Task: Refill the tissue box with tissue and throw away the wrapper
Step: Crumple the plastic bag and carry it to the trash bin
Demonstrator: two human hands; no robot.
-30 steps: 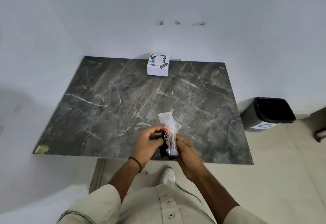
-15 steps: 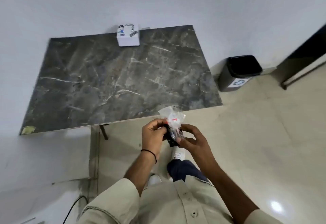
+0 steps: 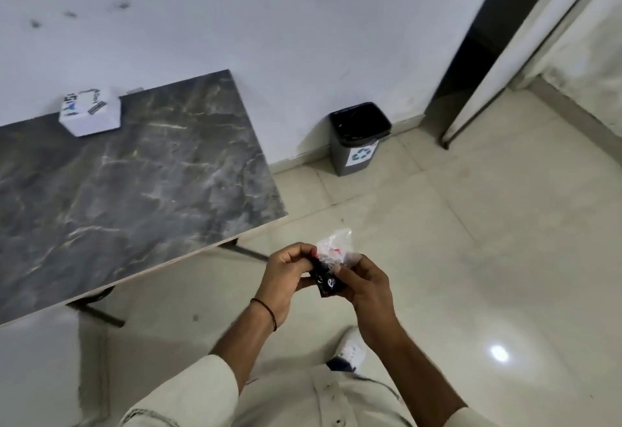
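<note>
Fingers (image 3: 304, 256) of the left hand (image 3: 281, 280) curl closed around the dark, printed lower end of a crumpled plastic wrapper (image 3: 331, 267), while the right hand (image 3: 368, 287) pinches the same wrapper from the other side, thumb and fingertips pressed into the plastic. The wrapper's clear upper end, marked with a little red print, sticks up above both hands. A thin black band (image 3: 266, 312) circles the left wrist, and pale rolled sleeves (image 3: 188, 389) cover both forearms from the elbow back.

The hands are held over a glossy, cream-tiled floor (image 3: 488, 241), just off the near corner of a dark, marble-patterned surface (image 3: 134, 184) that stands on thin black legs. The white tissue box (image 3: 91, 112), bearing stickers and print on its top, sits at the far edge of that surface against the white wall (image 3: 252, 13), well apart from the hands.

A grey waste bin (image 3: 358, 139) with a black liner and a recycling symbol on its front stands on the floor against the same wall, to the right of the surface and beyond the hands. Further right, a dark doorway (image 3: 471, 33) opens beside a pale door frame. A white shoe (image 3: 351, 349) shows on the floor below the right forearm, and a bright light reflection glints off the tiles to its right.
</note>
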